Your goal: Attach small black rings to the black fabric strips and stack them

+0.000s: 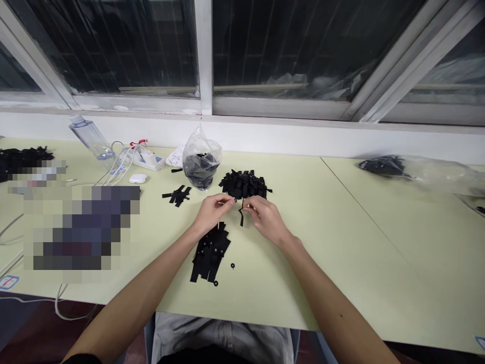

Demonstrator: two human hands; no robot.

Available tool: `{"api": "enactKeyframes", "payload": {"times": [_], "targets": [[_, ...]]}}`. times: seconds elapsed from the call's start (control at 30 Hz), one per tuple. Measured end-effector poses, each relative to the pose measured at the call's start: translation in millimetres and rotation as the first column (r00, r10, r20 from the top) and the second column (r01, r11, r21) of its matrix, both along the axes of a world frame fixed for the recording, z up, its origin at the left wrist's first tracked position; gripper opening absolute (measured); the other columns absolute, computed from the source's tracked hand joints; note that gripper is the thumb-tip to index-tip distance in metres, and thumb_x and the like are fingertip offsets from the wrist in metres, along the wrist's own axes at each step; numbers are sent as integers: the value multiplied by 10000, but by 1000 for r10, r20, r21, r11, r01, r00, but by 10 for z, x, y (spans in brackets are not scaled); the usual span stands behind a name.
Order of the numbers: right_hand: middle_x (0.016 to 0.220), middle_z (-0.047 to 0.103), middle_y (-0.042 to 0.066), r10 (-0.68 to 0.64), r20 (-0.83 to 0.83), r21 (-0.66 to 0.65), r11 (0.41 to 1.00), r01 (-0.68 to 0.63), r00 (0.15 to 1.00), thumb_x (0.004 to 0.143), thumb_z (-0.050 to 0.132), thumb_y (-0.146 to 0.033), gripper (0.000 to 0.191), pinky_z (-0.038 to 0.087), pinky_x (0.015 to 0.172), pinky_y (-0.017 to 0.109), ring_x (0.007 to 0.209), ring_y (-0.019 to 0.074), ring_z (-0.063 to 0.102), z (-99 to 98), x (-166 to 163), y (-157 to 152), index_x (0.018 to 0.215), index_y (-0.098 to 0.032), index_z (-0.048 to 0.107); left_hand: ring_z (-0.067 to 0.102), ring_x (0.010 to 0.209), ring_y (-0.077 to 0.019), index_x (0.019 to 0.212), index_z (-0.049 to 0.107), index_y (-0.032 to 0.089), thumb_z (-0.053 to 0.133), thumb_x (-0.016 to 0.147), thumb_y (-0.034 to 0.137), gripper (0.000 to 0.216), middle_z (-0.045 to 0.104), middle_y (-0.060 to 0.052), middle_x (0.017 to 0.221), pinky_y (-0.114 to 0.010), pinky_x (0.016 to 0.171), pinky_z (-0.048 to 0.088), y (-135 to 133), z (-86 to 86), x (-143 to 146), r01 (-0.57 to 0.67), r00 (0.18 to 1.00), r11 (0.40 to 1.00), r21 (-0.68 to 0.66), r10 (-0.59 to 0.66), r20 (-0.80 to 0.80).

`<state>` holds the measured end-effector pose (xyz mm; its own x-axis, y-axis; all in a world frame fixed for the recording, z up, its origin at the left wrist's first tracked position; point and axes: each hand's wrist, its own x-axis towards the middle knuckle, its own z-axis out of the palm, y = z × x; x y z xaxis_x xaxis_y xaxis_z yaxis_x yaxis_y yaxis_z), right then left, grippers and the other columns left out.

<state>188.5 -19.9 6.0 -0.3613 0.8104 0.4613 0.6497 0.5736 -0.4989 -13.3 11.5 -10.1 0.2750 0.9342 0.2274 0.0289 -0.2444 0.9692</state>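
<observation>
My left hand (pixel 212 208) and my right hand (pixel 263 215) meet over the pale green table (pixel 341 242), both pinched on a short black strap (pixel 241 215) that hangs down between them. Just beyond the hands lies a heap of black strap pieces (pixel 244 183). Under my left wrist is a second pile of black straps (pixel 210 253), laid roughly side by side. Two small black rings (pixel 232 265) lie on the table beside that pile.
A clear plastic bag of black parts (pixel 200 162) stands behind the heap, with a few loose straps (pixel 177 194) to its left. A water bottle (pixel 93 139), a power strip (pixel 146 157) with cables and a white earbud case (pixel 137 178) sit at back left. Another bag (pixel 413 169) lies at right.
</observation>
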Motion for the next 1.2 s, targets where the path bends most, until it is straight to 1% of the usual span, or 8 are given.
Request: {"api": "enactKeyframes", "payload": {"times": [0.1,0.23,0.4,0.5,0.63,0.73,1.0,1.2], "targets": [[891,637,48,6,-53,-3,1000,-6,999,925,447,-126,162,420,677,322,789,196,569,-13,-31,-2,897,-229,569,624,951,-187,916,727,163,677,845,397,250,697,-76,998,-319,895,475,-38,37,20,111,993,993,-25,-110,50],[906,642,58,10,-84,34,999,-7,996,944,445,-150,166,436,691,338,812,207,573,-10,-66,-14,907,-233,584,610,851,-153,940,718,167,676,847,423,276,676,-58,943,-309,842,485,-63,51,38,203,972,971,-129,-184,143],[934,651,79,13,-111,54,999,-7,994,977,445,-211,172,467,718,367,852,228,592,4,-75,-27,951,-240,613,590,849,-150,915,742,153,731,797,427,299,683,-72,941,-292,798,472,-31,35,20,223,964,949,-224,-182,191],[952,658,80,22,-114,63,998,-15,993,982,448,-223,177,483,738,376,863,228,601,6,-76,-29,960,-242,623,602,890,-159,901,759,146,765,771,399,284,698,-80,958,-303,835,468,-26,34,19,220,959,938,-266,-159,233],[1000,671,84,26,-99,90,996,-18,995,985,454,-226,182,495,782,389,919,234,612,-2,-76,-30,985,-241,635,622,989,-185,934,765,150,784,756,373,285,703,-102,1052,-343,914,474,-48,45,30,277,923,903,-327,-156,350],[1014,682,85,27,-85,98,995,-18,996,985,459,-230,193,500,800,403,946,243,620,-12,-70,-32,999,-246,651,621,1028,-209,943,771,149,798,739,375,305,697,-125,1105,-366,935,477,-57,50,34,285,919,893,-349,-150,366],[978,702,74,48,-126,81,996,-38,991,977,482,-238,203,509,785,412,904,244,632,-20,-68,-26,989,-261,684,608,909,-180,856,772,132,801,724,379,281,705,-96,951,-337,872,467,-4,33,16,202,947,938,-282,-115,299],[944,710,59,65,-169,47,997,-58,983,968,493,-229,197,503,747,390,872,230,634,-18,-83,-21,943,-259,686,604,876,-164,811,764,138,781,747,349,222,702,-85,944,-323,852,460,27,-4,11,168,961,966,-194,-117,252]]}}
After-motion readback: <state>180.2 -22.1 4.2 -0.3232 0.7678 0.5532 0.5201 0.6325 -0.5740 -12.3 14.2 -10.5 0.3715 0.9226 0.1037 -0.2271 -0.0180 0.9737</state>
